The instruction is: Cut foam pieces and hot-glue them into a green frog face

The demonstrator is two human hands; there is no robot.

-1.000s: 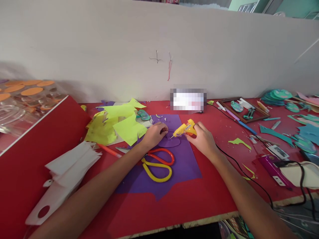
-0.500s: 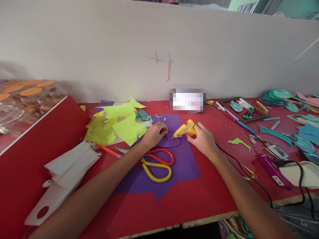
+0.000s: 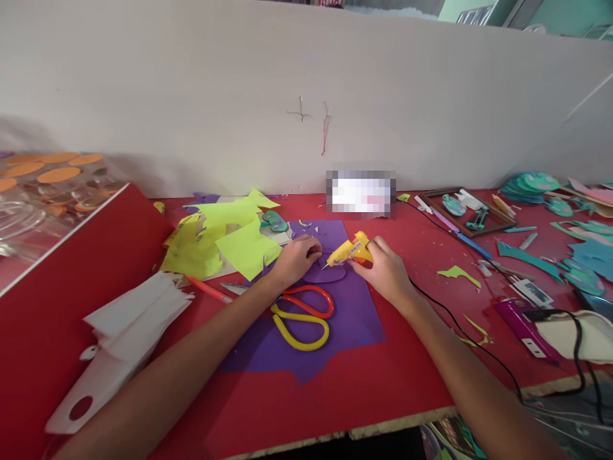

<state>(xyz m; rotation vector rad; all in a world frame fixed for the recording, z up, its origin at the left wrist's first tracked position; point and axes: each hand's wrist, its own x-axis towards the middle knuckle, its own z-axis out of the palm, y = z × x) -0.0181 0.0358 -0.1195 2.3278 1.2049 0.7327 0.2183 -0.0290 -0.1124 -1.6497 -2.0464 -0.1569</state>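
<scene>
My right hand (image 3: 385, 271) is closed round the handle of a yellow hot glue gun (image 3: 352, 249). Its nozzle points down and left, just over a cut purple foam piece (image 3: 328, 273). My left hand (image 3: 301, 259) has its fingers pinched at the upper left edge of that piece; the exact hold is partly hidden. Beneath both lies a larger purple sheet (image 3: 357, 313). Scissors (image 3: 304, 329) with one red and one yellow handle loop rest on the sheet, partly under my left forearm.
Lime-green scraps (image 3: 249, 246) and white paper strips (image 3: 129, 319) lie to the left. A blurred screen (image 3: 361, 193) leans by the wall. On the right are a brown tray (image 3: 502, 225), teal cutouts, a purple power strip (image 3: 527, 329) and a black cord (image 3: 460, 319).
My right hand and the glue gun have shifted slightly left and down, bringing the nozzle left over the purple piece. My left hand stays in place.
</scene>
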